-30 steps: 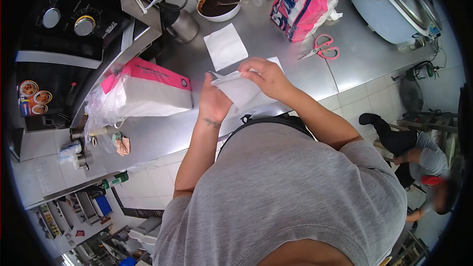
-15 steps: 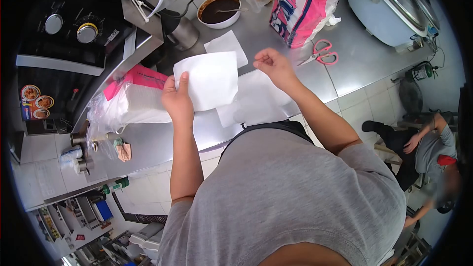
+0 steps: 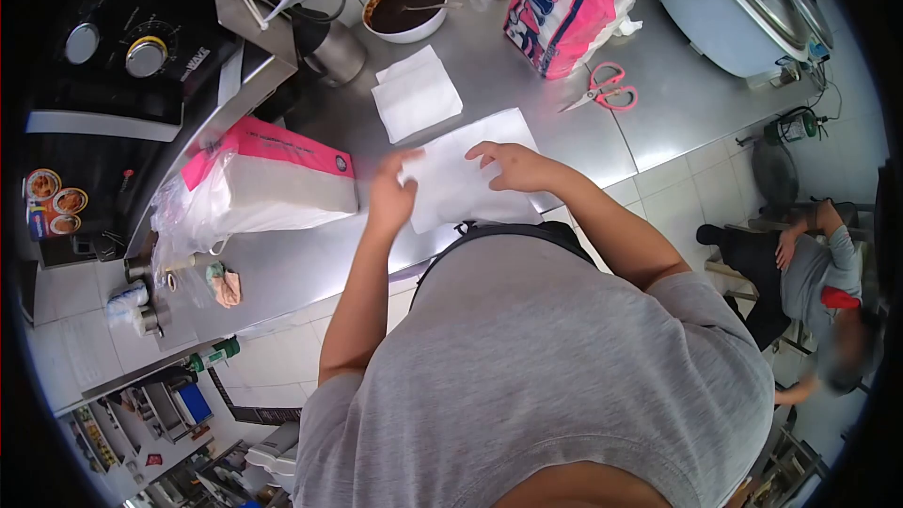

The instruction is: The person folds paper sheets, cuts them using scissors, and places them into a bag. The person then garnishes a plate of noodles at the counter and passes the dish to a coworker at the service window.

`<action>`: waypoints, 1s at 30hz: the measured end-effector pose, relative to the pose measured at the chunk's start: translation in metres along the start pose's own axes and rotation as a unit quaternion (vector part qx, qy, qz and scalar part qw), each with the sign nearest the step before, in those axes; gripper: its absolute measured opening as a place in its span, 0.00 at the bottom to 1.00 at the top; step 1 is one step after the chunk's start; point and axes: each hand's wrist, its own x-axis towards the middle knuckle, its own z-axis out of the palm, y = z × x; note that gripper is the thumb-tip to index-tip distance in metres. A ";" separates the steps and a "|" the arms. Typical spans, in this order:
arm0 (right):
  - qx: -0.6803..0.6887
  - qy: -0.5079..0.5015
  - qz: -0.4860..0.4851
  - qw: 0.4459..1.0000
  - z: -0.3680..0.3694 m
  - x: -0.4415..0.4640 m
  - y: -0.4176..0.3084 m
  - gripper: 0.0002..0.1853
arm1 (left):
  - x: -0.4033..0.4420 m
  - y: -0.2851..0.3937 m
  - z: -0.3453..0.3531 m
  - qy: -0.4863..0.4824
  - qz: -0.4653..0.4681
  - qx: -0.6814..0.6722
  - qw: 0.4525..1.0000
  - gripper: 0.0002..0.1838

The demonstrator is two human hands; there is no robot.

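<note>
My left hand [image 3: 389, 193] is at the left edge of a large white paper sheet [image 3: 447, 196] by the counter's front, fingers apart and a little blurred, holding nothing I can see. Over the sheet's right part is my right hand [image 3: 513, 167], fingers bent and spread, thumb apart; I cannot tell whether its fingertips touch the paper. Just beyond, a small pile of white paper napkins [image 3: 419, 96] lies on the steel counter. Left of my left hand stands an opened pink-and-clear plastic pack [image 3: 292, 179] of white napkins.
At the back are a bowl of dark sauce [image 3: 404, 14] with a spoon, a metal jug [image 3: 334, 55] and a pink printed bag [image 3: 569, 14]. Pink-handled scissors [image 3: 609, 89] lie to the right, near a large lidded cooker [image 3: 734, 9]. A microwave [image 3: 113, 85] stands left; a person [image 3: 804, 263] sits at right.
The white napkin in my left hand has been let go and now lies on the pile behind. My left hand has moved right and down to the large sheet; my right hand has lowered over it.
</note>
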 end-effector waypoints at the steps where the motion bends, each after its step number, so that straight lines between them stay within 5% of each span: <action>1: -0.007 0.010 -0.007 1.000 -0.002 -0.002 0.007 0.42 | -0.017 -0.006 0.008 -0.024 -0.037 -0.042 0.998 0.25; 5: -0.037 0.007 -0.006 0.999 0.007 -0.011 0.014 0.33 | -0.042 -0.024 0.028 -0.067 -0.143 -0.149 0.976 0.26; 8: 0.029 -0.010 -0.051 0.998 -0.011 -0.013 -0.029 0.19 | -0.028 -0.023 0.025 -0.008 -0.181 -0.259 0.949 0.17; 9: 0.105 -0.025 -0.075 0.991 -0.022 -0.019 -0.056 0.13 | -0.021 -0.020 0.021 0.018 -0.205 -0.303 0.931 0.19; 10: 0.182 -0.038 -0.097 0.978 -0.031 -0.026 -0.079 0.07 | -0.014 -0.012 0.013 0.004 -0.219 -0.325 0.920 0.31; 13: 0.427 -0.067 -0.379 0.818 -0.049 -0.046 -0.124 0.07 | 0.001 -0.008 0.002 -0.057 -0.293 -0.459 0.837 0.36; 14: 0.447 -0.093 -0.417 0.786 -0.054 -0.050 -0.131 0.09 | 0.001 -0.015 0.011 -0.104 -0.302 -0.571 0.756 0.42; 16: 0.483 -0.145 -0.487 0.713 -0.062 -0.055 -0.141 0.13 | 0.000 -0.012 0.024 -0.170 -0.264 -0.581 0.751 0.45; 19: 0.481 -0.132 -0.510 0.701 -0.067 -0.068 -0.151 0.13 | -0.002 0.032 0.034 -0.225 -0.211 -0.648 0.697 0.47; 24: 0.369 0.021 -0.480 0.795 -0.077 -0.078 -0.123 0.15 | 0.009 0.043 0.032 -0.242 -0.201 -0.779 0.542 0.44; 26: 0.342 0.047 -0.471 0.812 -0.078 -0.083 -0.113 0.14 | 0.011 0.041 0.023 -0.336 -0.133 -0.777 0.515 0.42; 30: 0.322 0.081 -0.468 0.819 -0.079 -0.092 -0.107 0.12 | 0.008 0.033 0.030 -0.236 -0.187 -0.754 0.584 0.29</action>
